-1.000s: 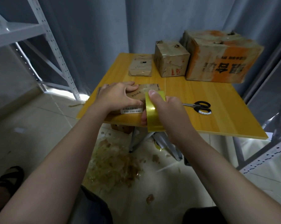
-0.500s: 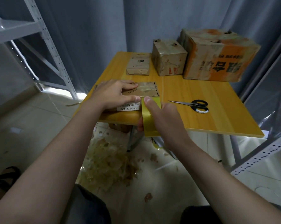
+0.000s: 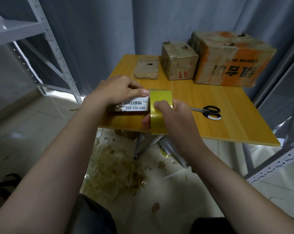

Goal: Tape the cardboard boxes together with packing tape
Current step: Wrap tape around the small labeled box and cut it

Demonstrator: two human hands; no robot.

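A flat cardboard box (image 3: pixel 134 105) with a white barcode label reading 220-220-C40 lies near the front left edge of the yellow wooden table (image 3: pixel 227 115). My left hand (image 3: pixel 119 90) lies on top of it, fingers curled over its far edge, holding it tilted up toward me. My right hand (image 3: pixel 173 115) grips a roll of yellow packing tape (image 3: pixel 159 112), thumb on the roll's face. The tape runs up over the box's right end. Most of the box is hidden under my hands.
Black-handled scissors (image 3: pixel 208 112) lie on the table right of my right hand. At the back stand a small flat box (image 3: pixel 147 69), a cube-shaped box (image 3: pixel 178 61) and a large orange-printed box (image 3: pixel 230 59). Tape scraps (image 3: pixel 115 173) litter the floor. Metal shelving (image 3: pixel 46 34) stands at left.
The box has been tipped up so its labelled side faces me. My left hand shifted to its top edge, and my right hand drew the tape roll up over the box's right end.
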